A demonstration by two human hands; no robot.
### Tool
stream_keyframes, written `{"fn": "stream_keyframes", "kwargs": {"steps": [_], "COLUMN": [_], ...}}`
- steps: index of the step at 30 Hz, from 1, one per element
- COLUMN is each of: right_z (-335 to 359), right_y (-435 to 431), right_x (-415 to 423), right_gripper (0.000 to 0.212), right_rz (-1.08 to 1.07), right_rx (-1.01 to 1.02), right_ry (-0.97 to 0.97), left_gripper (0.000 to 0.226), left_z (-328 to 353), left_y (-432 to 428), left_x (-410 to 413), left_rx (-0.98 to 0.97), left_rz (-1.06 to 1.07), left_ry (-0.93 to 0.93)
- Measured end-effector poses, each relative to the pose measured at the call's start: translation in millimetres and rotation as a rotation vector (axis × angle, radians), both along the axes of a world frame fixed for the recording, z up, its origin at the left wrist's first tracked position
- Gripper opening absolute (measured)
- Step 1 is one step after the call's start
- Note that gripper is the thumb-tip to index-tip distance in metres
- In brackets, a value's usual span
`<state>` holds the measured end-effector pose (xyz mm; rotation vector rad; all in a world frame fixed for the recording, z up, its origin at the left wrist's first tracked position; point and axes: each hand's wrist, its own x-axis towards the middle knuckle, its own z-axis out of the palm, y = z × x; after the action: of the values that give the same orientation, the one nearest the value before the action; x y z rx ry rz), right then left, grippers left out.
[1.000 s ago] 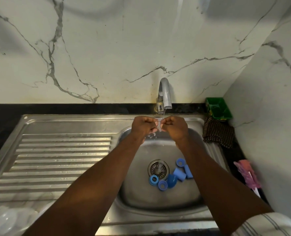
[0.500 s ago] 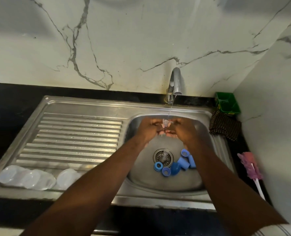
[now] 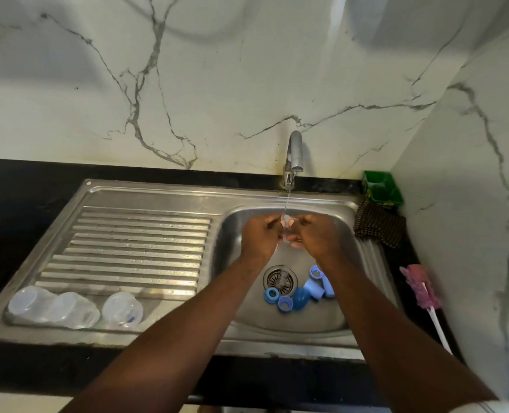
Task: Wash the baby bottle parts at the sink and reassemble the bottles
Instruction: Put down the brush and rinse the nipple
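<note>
As water (image 3: 287,201) runs, hands (image 3: 259,238) (image 3: 318,238) still pinching part (image 3: 285,224)

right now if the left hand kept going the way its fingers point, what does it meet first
The left hand points across toward the right hand, so it would likely press first into the small clear part both pinch under the water stream; depth is unclear.

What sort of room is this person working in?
Most likely a home kitchen: a steel sink with a ribbed drainboard, a tap running against a marble-look wall, and a pink bottle brush lying on the dark counter.
</note>
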<state>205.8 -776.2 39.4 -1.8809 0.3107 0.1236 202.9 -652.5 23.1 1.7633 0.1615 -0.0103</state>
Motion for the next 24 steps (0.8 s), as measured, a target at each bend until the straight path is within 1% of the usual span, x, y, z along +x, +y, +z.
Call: {"fn": "stream_keyframes", "kwargs": {"steps": [3,5,7,9,11,12,13,15,16,17,20,21,24], "right_z": [13,21,34,49,55,55,49,37,32,28,17,14,10], "right_y": [-6,-7,-10,-10,-11,-11,-11,-11,-10,-10,-5,-1,11], "right_x": [-4,-4,-7,-11,-15,-18,-20,-27,-29,-29,-24,-22,-21], "right_gripper": [0.018,0.011,0.005,0.007,0.012,0.012,0.009,0.005,0.005,0.006,0.005,0.007,0.005], "right_rz": [-0.006,-0.024,-0.058,-0.07,-0.061,-0.049,-0.025,0.028,0.035,0.03,0.033,0.053,0.096], "right_rx": [-0.004,0.023,-0.002,-0.041,-0.035,-0.047,-0.104,-0.294,-0.354,-0.37,-0.302,-0.319,-0.423], "right_ry": [-0.043,-0.081,-0.167,-0.264,-0.315,-0.309,-0.277,-0.202,-0.183,-0.176,-0.148,-0.155,-0.296], "left_gripper": [0.021,0.021,0.018,0.018,0.02,0.018,0.017,0.015,0.013,0.011,0.009,0.008,0.011], "left_z": [11,18,29,45,52,50,41,18,6,-4,-13,-14,-13], "left_y": [-2,-3,-4,-4,-1,1,6,17,22,28,41,44,55], "left_x": [1,3,2,-2,-7,-9,-10,-17,-21,-25,-34,-37,-42], "left_rx": [-0.009,0.053,0.109,0.088,0.051,0.062,0.083,0.087,0.083,0.084,0.098,0.093,0.088], "left_rz": [-0.017,-0.027,-0.032,-0.03,-0.041,-0.038,-0.024,0.007,0.013,0.009,-0.032,-0.033,-0.013], "left_ry": [-0.024,-0.073,-0.167,-0.263,-0.303,-0.277,-0.209,-0.029,0.027,0.056,0.122,0.13,0.154]}}
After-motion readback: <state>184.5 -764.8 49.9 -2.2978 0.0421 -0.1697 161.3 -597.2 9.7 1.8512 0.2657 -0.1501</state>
